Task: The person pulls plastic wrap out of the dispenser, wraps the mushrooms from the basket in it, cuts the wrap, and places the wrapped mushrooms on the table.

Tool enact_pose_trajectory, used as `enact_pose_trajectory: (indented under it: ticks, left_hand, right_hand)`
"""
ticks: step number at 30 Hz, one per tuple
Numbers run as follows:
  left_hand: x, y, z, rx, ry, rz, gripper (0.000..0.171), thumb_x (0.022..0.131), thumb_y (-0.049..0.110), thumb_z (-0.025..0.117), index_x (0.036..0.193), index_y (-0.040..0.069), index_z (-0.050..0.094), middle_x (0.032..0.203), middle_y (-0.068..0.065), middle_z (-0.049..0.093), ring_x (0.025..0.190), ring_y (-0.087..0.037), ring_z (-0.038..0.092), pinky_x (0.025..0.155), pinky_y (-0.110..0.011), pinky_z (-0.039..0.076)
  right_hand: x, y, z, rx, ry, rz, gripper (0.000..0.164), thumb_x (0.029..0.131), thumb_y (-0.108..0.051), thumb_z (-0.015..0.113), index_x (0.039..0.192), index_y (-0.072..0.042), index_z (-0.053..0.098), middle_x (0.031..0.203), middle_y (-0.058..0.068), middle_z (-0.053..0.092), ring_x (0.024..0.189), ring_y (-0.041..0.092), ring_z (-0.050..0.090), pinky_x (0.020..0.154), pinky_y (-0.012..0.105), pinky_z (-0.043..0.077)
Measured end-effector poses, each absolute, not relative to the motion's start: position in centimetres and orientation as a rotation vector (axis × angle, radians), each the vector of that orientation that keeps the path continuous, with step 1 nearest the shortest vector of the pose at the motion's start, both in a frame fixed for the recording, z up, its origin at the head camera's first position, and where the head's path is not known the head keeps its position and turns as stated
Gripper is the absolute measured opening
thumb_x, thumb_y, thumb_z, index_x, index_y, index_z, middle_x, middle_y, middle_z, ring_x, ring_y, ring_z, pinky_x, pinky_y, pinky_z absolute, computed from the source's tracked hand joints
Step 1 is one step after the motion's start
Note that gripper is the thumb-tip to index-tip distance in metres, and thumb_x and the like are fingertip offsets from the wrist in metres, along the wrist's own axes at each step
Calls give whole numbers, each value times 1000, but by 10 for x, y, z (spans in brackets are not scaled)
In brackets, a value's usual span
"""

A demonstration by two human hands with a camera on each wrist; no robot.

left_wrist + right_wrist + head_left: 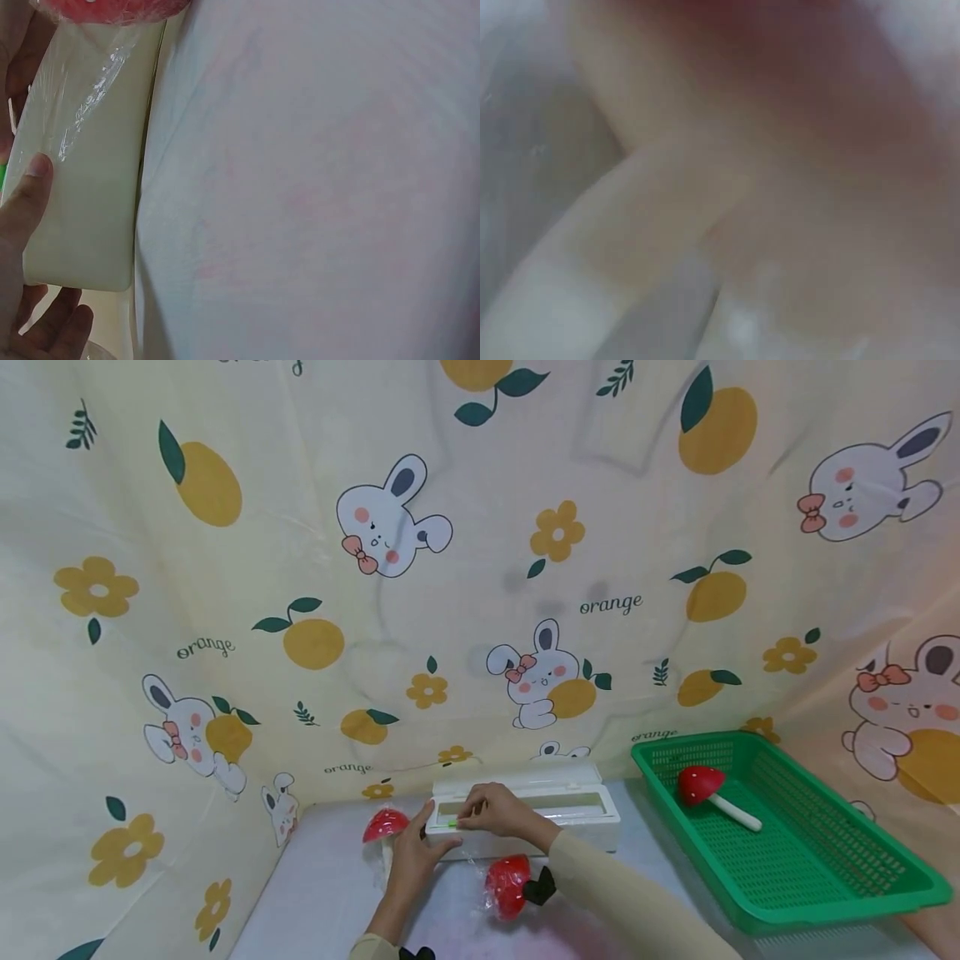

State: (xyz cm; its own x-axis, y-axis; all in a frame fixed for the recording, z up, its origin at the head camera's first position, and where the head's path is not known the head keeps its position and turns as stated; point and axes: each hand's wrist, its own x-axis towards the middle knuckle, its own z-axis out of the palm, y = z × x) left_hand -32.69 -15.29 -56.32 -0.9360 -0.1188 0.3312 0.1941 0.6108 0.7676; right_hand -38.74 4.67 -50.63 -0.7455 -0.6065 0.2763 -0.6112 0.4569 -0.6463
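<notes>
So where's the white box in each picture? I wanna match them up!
Head: low, near the middle; the white box is lying on the table, with its lid up.
Left wrist: on the left side, the box runs up and down the picture.
Right wrist: too blurry to tell if it's there.
Shared landmark, head and left wrist only: the left hand holding one end of the box.

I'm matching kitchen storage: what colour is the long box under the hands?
The long box is white, seen best in the head view.
</notes>
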Motion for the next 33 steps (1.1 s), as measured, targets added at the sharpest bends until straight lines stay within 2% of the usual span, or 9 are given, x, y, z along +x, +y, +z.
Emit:
enact_pose_trajectory:
  ticks: [4, 12, 21, 29, 33]
  left_hand:
    - [-327, -152, -562, -64, -2485, -1261, 90, 71, 33, 89, 149, 13, 49, 148, -13, 51, 134, -32, 51, 105, -47, 46]
    - [-323, -151, -562, 6, -2500, -1307, 92, 72, 34, 89, 151, 18, 45, 153, -9, 46, 140, -30, 44, 110, -47, 40]
    - [-324, -150, -567, 9, -2508, -1308, 94, 71, 40, 87, 152, 19, 44, 154, -6, 44, 141, -29, 43, 109, -45, 42]
    - [-324, -148, -570, -13, -2506, -1288, 96, 69, 42, 88, 151, 18, 45, 152, -9, 47, 138, -31, 46, 107, -47, 43]
    - [-323, -148, -566, 11, -2520, -1270, 97, 69, 44, 87, 152, 18, 44, 153, -8, 46, 139, -31, 45, 108, -48, 42]
  right_hand:
    - [-386, 60, -503, 1126, -2680, 1185, 4, 86, -25, 81, 83, -23, 78, 80, -12, 64, 77, 7, 58, 67, 24, 51]
    - [-377, 107, -495, 1072, -2746, 1136, 6, 86, -22, 80, 82, -21, 75, 82, -10, 66, 82, 13, 58, 71, 27, 50]
    - [-371, 156, -490, 953, -2877, 974, 7, 87, -24, 79, 84, -26, 72, 85, -12, 62, 86, 13, 56, 76, 30, 50]
    - [-366, 185, -485, 983, -2866, 862, 8, 86, -19, 79, 84, -23, 72, 81, -10, 62, 80, 13, 55, 71, 29, 49]
    - [-364, 207, -483, 953, -2874, 759, 9, 87, -21, 78, 84, -25, 71, 81, -11, 60, 79, 12, 53, 69, 29, 48]
